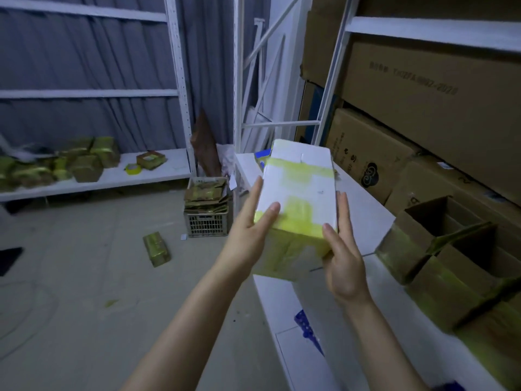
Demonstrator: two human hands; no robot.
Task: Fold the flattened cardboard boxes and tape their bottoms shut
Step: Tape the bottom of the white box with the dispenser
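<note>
Hands apart over the white bench [363, 213]: left hand [253, 224] and right hand [342, 249] lie flat, fingers straight, against opposite sides of the folded box [300, 187] between them; yellow tape [298, 168] crosses its upturned face, probably the bottom.

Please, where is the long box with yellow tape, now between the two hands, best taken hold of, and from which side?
Take the box by its two long side walls near the closer end, one hand from each side. It is long and narrow, taped face up, so a squeeze on opposite walls seems steadiest. The left hand and right hand lie so now.
</note>
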